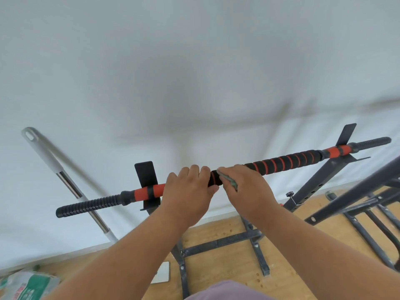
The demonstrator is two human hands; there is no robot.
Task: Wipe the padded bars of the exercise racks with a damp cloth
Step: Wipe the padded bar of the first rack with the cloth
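Note:
A long padded bar (287, 162), black foam with orange spiral stripes, lies across the black rack's two uprights and slopes up to the right. My left hand (190, 191) is wrapped around the bar near its middle. Right beside it, my right hand (246, 187) presses a greenish cloth (229, 179) against the foam; only a folded edge of the cloth shows under the palm. A short stretch of foam is visible between the two hands.
A white wall stands close behind the rack. A grey and chrome mop handle (65, 176) leans against it at the left. A second black rack frame (363, 198) stands at the right. The black base bars (218, 243) rest on the wooden floor, and a green-and-white bag (26, 284) lies at bottom left.

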